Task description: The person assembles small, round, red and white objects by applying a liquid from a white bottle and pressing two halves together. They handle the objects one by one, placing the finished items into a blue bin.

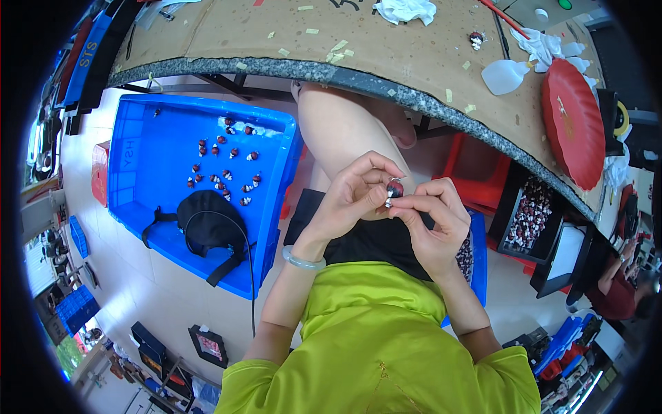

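A small dark-red and white figure-like trinket [395,188], with what looks like a tiny loop on top, is held over my lap. My left hand [355,190] closes on its upper part between thumb and fingers. At its white lower end, my right hand [438,224] pinches with thumb and forefinger. Similar trinkets [234,152] lie scattered in the blue bin [138,179] to my left. Another one [476,40] rests on the worktable. The fingers partly cover the held trinket, so its details are too small to tell.
The cardboard-covered worktable [386,48] has a dark stone edge ahead. On it are a white bottle [505,76] and a red scalloped tray [576,124]. A black bag [210,224] lies in the bin. A black drawer of trinkets [529,214] sits at right; a person [614,290] is beyond.
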`<act>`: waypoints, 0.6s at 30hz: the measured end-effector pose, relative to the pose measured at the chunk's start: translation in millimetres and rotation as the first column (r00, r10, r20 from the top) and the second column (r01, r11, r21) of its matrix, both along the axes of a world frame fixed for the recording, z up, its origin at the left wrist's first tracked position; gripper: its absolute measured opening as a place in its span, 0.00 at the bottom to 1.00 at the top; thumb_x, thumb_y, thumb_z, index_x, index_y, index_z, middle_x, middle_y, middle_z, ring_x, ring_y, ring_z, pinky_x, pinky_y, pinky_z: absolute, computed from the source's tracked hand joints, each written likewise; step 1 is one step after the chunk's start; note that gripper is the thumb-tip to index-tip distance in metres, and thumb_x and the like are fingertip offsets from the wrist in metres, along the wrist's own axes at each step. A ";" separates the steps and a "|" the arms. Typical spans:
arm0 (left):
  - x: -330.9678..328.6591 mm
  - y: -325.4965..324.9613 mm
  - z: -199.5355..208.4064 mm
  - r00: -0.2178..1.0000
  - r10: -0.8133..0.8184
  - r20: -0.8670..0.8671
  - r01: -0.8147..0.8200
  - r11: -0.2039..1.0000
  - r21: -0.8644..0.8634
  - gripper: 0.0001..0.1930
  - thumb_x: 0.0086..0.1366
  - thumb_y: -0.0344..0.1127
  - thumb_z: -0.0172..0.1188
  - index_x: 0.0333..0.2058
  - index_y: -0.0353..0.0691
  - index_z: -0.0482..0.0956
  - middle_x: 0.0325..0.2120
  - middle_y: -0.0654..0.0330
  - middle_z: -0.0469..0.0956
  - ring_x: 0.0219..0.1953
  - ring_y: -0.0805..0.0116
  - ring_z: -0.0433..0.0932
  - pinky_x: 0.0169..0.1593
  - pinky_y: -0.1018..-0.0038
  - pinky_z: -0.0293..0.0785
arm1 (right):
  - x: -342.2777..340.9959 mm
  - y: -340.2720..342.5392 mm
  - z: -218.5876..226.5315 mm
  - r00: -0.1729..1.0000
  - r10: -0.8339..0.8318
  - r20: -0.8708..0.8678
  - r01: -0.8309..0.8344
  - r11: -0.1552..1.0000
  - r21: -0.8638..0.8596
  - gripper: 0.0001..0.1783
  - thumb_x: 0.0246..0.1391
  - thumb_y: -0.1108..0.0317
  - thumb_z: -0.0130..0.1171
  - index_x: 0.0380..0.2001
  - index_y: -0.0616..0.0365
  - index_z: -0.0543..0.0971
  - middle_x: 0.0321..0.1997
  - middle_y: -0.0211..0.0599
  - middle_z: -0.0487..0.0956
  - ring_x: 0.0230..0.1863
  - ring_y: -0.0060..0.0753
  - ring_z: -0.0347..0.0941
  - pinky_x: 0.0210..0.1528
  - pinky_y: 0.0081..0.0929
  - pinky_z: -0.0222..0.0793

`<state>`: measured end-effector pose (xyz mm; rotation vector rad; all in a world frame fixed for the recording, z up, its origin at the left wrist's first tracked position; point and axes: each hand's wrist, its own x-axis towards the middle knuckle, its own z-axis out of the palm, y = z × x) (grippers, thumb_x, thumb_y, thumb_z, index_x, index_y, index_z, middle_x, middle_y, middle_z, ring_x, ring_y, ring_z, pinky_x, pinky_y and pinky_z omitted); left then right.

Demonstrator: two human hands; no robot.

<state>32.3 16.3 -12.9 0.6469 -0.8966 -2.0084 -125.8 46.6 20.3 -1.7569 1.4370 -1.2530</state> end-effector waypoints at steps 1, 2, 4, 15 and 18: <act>1.4 1.1 1.0 1.000 -0.028 0.011 0.028 0.999 0.025 0.19 0.64 0.39 0.55 0.49 0.34 0.68 0.35 0.62 0.73 0.37 0.77 0.72 0.41 0.82 0.70 | 0.0 0.5 -0.6 1.000 -0.003 0.005 0.003 1.000 0.007 0.10 0.32 0.78 0.68 0.25 0.58 0.82 0.25 0.31 0.72 0.25 0.27 0.67 0.26 0.21 0.62; 1.7 2.4 0.3 0.999 -0.034 0.010 0.034 0.999 0.011 0.19 0.63 0.38 0.56 0.49 0.34 0.68 0.34 0.62 0.73 0.36 0.77 0.72 0.40 0.82 0.70 | 0.5 0.6 -1.7 1.000 -0.009 0.028 0.009 1.000 0.014 0.10 0.33 0.78 0.68 0.25 0.59 0.81 0.25 0.32 0.73 0.26 0.27 0.68 0.27 0.20 0.63; 1.8 5.6 -1.3 0.999 -0.049 0.010 0.049 0.999 -0.018 0.19 0.63 0.37 0.56 0.50 0.34 0.68 0.34 0.62 0.73 0.34 0.78 0.72 0.37 0.82 0.70 | 1.1 1.4 -3.9 0.997 -0.025 0.074 0.023 0.999 0.030 0.09 0.35 0.79 0.66 0.25 0.60 0.81 0.25 0.33 0.73 0.27 0.27 0.69 0.28 0.20 0.64; -9.6 22.1 8.9 0.955 0.181 0.236 -0.141 0.974 -0.175 0.20 0.63 0.34 0.56 0.50 0.28 0.69 0.39 0.56 0.74 0.34 0.74 0.74 0.35 0.81 0.73 | -5.3 -7.9 -6.7 0.948 -0.022 0.318 -0.033 0.986 0.164 0.13 0.37 0.75 0.68 0.30 0.62 0.79 0.30 0.33 0.74 0.28 0.21 0.68 0.33 0.18 0.65; -6.7 20.5 7.9 0.953 0.175 0.249 -0.125 0.971 -0.205 0.18 0.63 0.34 0.55 0.49 0.29 0.71 0.35 0.58 0.74 0.32 0.75 0.73 0.33 0.82 0.72 | -10.1 -10.4 -8.7 0.958 0.042 0.285 -0.091 0.983 0.160 0.15 0.35 0.74 0.69 0.32 0.62 0.79 0.31 0.32 0.73 0.28 0.20 0.67 0.33 0.18 0.65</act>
